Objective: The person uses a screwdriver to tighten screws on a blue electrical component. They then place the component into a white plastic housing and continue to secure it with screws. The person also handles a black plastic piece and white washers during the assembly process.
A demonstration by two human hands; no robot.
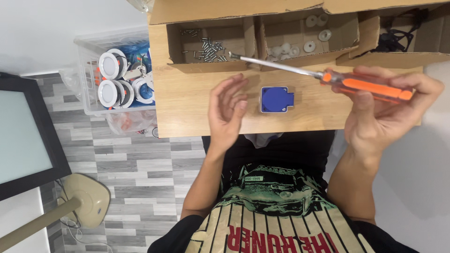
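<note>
Right hand point(384, 110): I see it gripping a screwdriver point(323, 75) by the orange handle, shaft pointing left, tip over the box of screws point(206, 49). Left hand point(227, 110): open, fingers loosely curled, holding nothing, just left of the blue socket point(277, 99). Socket: flat on the wooden table point(187, 103), between both hands. Adjacent: box of white washers point(304, 35); bin of round lamps point(117, 77), left of table.

a light wooden tabletop point(197, 100) carries a small square blue plastic socket point(277, 99) and three open cardboard boxes point(212, 44).
</note>
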